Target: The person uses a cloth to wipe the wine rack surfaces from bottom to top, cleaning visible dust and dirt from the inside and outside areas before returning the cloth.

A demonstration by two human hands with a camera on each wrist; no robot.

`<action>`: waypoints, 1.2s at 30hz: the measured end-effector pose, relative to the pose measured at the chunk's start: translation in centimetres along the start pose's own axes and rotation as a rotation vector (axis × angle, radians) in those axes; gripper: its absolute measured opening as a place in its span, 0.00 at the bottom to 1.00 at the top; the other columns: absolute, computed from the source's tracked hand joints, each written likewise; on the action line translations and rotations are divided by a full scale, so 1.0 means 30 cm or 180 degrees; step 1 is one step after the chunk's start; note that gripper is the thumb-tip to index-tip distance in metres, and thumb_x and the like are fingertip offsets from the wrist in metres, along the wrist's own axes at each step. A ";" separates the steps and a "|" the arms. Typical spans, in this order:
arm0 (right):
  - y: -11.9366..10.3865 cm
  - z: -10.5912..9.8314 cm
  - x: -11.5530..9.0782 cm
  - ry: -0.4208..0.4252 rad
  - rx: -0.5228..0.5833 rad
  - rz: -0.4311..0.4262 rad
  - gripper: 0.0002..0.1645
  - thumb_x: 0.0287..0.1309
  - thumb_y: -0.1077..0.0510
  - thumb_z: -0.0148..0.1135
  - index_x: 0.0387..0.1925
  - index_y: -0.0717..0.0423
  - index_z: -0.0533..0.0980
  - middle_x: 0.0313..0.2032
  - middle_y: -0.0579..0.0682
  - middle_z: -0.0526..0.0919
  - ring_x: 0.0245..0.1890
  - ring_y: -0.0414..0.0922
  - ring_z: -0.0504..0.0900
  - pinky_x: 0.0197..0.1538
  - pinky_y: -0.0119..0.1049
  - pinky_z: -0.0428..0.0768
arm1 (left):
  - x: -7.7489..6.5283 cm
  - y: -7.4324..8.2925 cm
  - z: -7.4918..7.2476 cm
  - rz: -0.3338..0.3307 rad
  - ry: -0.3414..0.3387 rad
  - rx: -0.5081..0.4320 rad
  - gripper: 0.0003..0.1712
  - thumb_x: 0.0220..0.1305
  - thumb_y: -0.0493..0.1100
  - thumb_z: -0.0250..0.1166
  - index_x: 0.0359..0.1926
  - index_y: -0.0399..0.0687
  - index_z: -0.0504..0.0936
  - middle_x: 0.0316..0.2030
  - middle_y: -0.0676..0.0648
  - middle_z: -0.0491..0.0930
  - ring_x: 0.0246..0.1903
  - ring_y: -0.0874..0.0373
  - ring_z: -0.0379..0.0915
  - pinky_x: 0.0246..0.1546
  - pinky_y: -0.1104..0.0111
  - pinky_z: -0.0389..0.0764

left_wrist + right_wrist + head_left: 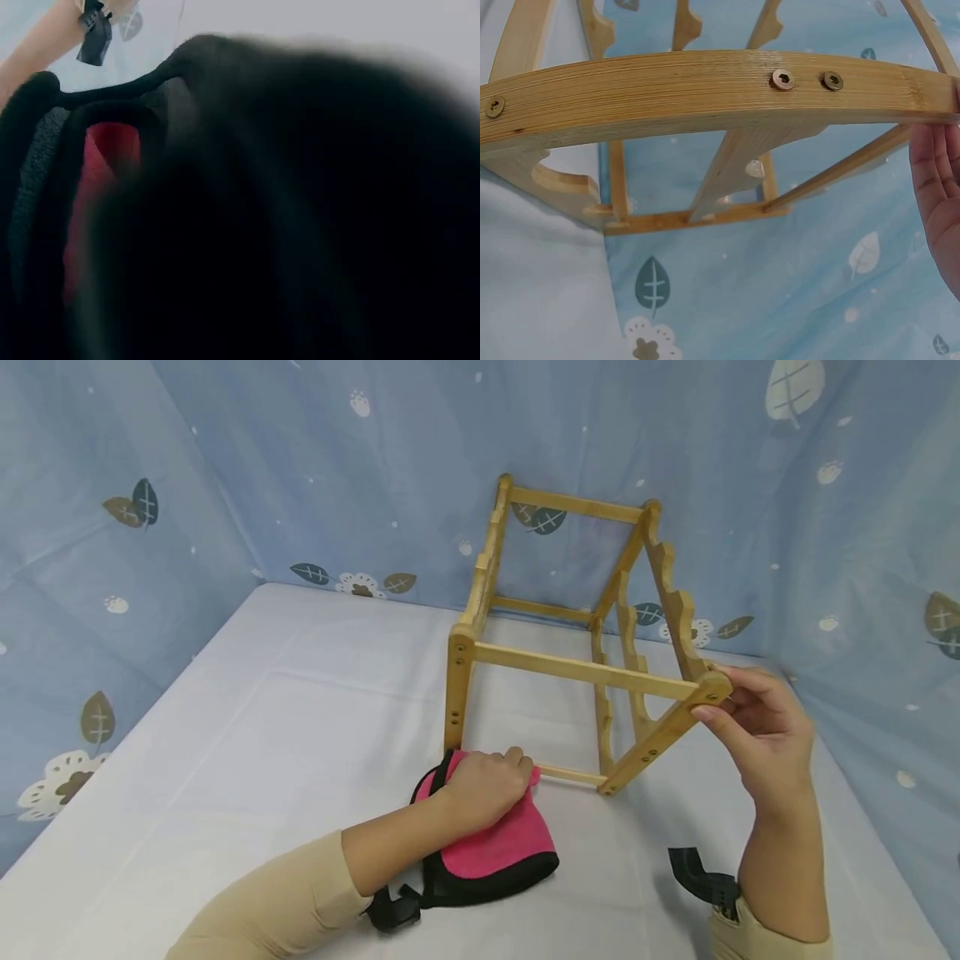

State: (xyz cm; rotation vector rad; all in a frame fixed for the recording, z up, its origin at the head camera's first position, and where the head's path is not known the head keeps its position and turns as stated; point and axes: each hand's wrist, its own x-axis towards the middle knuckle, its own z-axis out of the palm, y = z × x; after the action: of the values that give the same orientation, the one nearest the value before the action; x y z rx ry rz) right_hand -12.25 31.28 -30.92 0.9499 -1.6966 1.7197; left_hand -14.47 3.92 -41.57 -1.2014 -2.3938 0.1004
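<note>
A light wooden rack (585, 670) with scalloped side rails stands tilted on the white surface in the head view. My right hand (772, 727) pinches its near right corner between thumb and fingers. In the right wrist view, a screwed wooden bar (705, 94) of the rack crosses close by, with the right hand (937, 195) at its end. My left hand (487, 785) grips a pink cloth (506, 843) with black edging, bunched against the rack's lower front bar. Dark, blurred cloth covers most of the left wrist view, with a red patch (101, 180) showing.
The white table surface (300, 718) extends around the rack. Blue leaf-patterned fabric (375, 468) hangs behind and on both sides, close to the rack's far end. Black wrist straps (705, 881) show near the sleeves.
</note>
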 end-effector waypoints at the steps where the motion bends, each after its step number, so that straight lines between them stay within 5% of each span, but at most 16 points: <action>1: -0.001 0.001 0.002 0.0000 0.0015 -0.0009 0.25 0.42 0.78 0.62 0.45 0.83 0.67 0.42 0.60 0.79 0.38 0.46 0.81 0.43 0.29 0.78 | -0.009 -0.009 -0.002 -0.0010 0.0007 0.0038 0.05 0.54 0.42 0.62 0.27 0.47 0.76 0.19 0.52 0.68 0.13 0.65 0.65 0.11 0.74 0.66; 6: -0.001 0.002 0.008 -0.0010 0.0012 -0.0006 0.26 0.41 0.78 0.62 0.46 0.83 0.67 0.43 0.60 0.78 0.39 0.46 0.81 0.43 0.29 0.78 | -0.066 -0.065 -0.013 -0.0039 0.0039 0.0154 0.05 0.51 0.42 0.64 0.27 0.45 0.77 0.19 0.51 0.69 0.13 0.64 0.66 0.12 0.74 0.68; 16: -0.003 0.000 0.007 0.0035 0.0083 -0.0019 0.25 0.41 0.79 0.62 0.46 0.84 0.67 0.42 0.60 0.79 0.38 0.46 0.81 0.43 0.29 0.78 | -0.177 -0.176 0.001 0.0033 0.0635 0.0094 0.09 0.50 0.42 0.67 0.28 0.41 0.79 0.24 0.47 0.76 0.17 0.61 0.73 0.15 0.72 0.73; 20: -0.001 0.002 0.005 0.0036 0.0087 -0.0012 0.26 0.41 0.79 0.61 0.46 0.84 0.66 0.43 0.61 0.78 0.39 0.47 0.81 0.43 0.30 0.78 | -0.199 -0.203 0.009 -0.0041 0.0847 -0.0144 0.13 0.46 0.46 0.70 0.28 0.44 0.78 0.23 0.49 0.75 0.17 0.62 0.73 0.15 0.72 0.74; 28: -0.009 0.006 0.006 0.0008 0.0080 -0.0046 0.25 0.41 0.79 0.61 0.45 0.84 0.66 0.43 0.61 0.78 0.39 0.47 0.81 0.44 0.29 0.78 | -0.239 -0.241 0.035 -0.0560 0.1411 -0.1121 0.15 0.39 0.44 0.73 0.30 0.48 0.78 0.25 0.54 0.76 0.18 0.67 0.72 0.17 0.74 0.73; 36: -0.032 0.026 -0.001 -0.0146 0.0208 -0.0122 0.25 0.40 0.79 0.62 0.44 0.85 0.66 0.42 0.63 0.77 0.37 0.47 0.80 0.42 0.29 0.79 | -0.260 -0.241 0.062 -0.0782 0.1585 -0.1316 0.14 0.37 0.44 0.73 0.29 0.48 0.79 0.24 0.54 0.76 0.19 0.67 0.72 0.17 0.74 0.74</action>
State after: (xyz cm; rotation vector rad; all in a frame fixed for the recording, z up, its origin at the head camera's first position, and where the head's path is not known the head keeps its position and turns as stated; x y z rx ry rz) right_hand -11.38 30.57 -30.40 1.0520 -1.6492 1.7502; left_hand -16.62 -6.33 -44.18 -0.9383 -2.1362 -0.7169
